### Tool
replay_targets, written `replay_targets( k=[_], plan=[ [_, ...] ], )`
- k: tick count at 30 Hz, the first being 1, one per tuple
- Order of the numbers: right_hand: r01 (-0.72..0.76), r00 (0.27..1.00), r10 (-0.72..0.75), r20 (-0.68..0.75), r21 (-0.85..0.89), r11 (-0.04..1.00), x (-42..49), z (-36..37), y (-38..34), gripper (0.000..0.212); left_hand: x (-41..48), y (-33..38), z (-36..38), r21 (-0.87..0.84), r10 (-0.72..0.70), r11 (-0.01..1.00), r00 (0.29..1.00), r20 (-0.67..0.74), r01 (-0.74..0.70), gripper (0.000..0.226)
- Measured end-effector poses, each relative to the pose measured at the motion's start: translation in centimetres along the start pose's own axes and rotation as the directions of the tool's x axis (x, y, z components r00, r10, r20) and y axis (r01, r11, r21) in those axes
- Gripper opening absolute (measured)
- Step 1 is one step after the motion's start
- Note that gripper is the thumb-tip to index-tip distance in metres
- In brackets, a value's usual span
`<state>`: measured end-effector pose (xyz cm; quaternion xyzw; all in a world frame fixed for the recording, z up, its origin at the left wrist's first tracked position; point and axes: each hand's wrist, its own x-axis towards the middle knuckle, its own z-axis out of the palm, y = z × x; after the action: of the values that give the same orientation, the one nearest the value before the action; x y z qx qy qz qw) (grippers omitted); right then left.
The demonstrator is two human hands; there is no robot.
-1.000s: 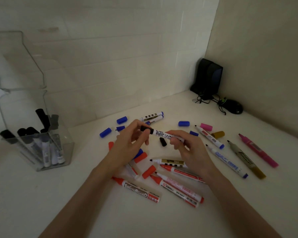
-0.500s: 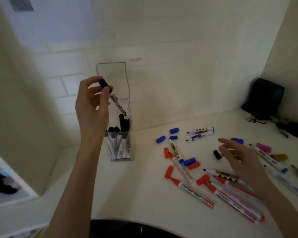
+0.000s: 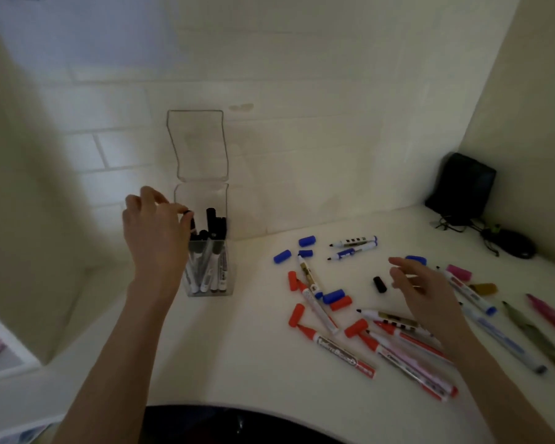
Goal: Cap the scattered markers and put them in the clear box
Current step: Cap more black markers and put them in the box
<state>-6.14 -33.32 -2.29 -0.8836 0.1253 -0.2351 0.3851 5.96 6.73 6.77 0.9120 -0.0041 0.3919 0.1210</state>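
Your left hand (image 3: 154,232) is at the mouth of the clear box (image 3: 207,288), thumb and forefinger pinching the capped end of a black marker (image 3: 189,219). Holding it by the top lets the barrel drop straight in among the others and keeps your fingers out of the narrow opening.

The box stands upright on the counter (image 3: 237,354) close to the tiled wall. Its hinged lid (image 3: 199,145) is tipped back and upright, which leaves the mouth free. Contents: several white-barrelled markers, black caps up, leaning loosely on one another. The count is not readable.

Your right hand (image 3: 420,293) hovers over the scatter with fingers loosely spread, holding nothing. It is just beside a loose black cap (image 3: 379,284) and over the rear end of an uncapped black-tipped marker (image 3: 386,316). Judgement: it is staged to pair those two next.

Left on the counter, well apart from the box:
- Uncapped red markers (image 3: 345,350), with red caps (image 3: 296,315) strewn among them.
- Blue caps (image 3: 307,241) near two uncapped blue markers (image 3: 356,241).
- A pink marker (image 3: 548,314) and an olive marker (image 3: 526,325) at the right edge.

Judgement: the black set is nearly done and the colours are not yet started.
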Motion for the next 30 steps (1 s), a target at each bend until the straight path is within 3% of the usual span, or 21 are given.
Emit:
replay_targets(
  k=[5, 10, 14, 18, 20, 22, 25, 30],
  plan=[
    [-0.06, 0.997, 0.059, -0.053, -0.013, 0.998, 0.6, -1.4, 1.6, 0.025, -0.3, 0.2, 0.7, 0.078, -0.001, 0.997, 0.999, 0.033, -0.002, 0.027],
    [-0.099, 0.993, 0.1, -0.066, 0.016, 0.995, 0.8, -2.8, 3.7, 0.025, -2.0, 1.8, 1.2, -0.186, 0.032, 0.981, 0.992, -0.12, -0.054, 0.033],
    [-0.127, 0.984, 0.126, -0.129, 0.0, 0.992, 0.7, -5.3, 5.0, 0.025, -3.5, 3.6, 3.3, -0.355, -0.054, 0.935, 0.996, -0.065, 0.027, 0.038],
    [-0.189, 0.962, 0.178, -0.207, -0.037, 0.981, 0.1, -7.0, 5.9, 0.025, -6.5, 8.8, 3.5, -0.569, 0.15, 0.785, 0.967, -0.207, -0.244, 0.021],
    [-0.2, 0.972, 0.183, -0.145, -0.114, 0.973, -0.5, -6.8, 6.1, 0.022, -7.5, 11.3, 3.6, -0.628, 0.259, 0.722, 0.955, -0.142, -0.289, 0.012],
    [-0.177, 0.982, 0.163, -0.101, -0.15, 0.973, -1.0, -6.3, 6.0, 0.022, -8.3, 13.2, 4.4, -0.698, 0.353, 0.675, 0.935, 0.025, -0.237, 0.013],
    [-0.155, 0.978, 0.13, -0.166, -0.153, 0.976, -1.1, -6.8, 6.1, 0.023, -9.1, 15.5, 5.1, -0.791, 0.44, 0.582, 0.891, 0.109, -0.19, 0.016],
    [-0.207, 0.927, 0.179, -0.329, -0.05, 0.977, -1.9, -10.5, 6.5, 0.021, -9.6, 16.3, 6.9, -0.757, 0.473, 0.633, 0.856, 0.211, -0.163, 0.024]
  ],
)
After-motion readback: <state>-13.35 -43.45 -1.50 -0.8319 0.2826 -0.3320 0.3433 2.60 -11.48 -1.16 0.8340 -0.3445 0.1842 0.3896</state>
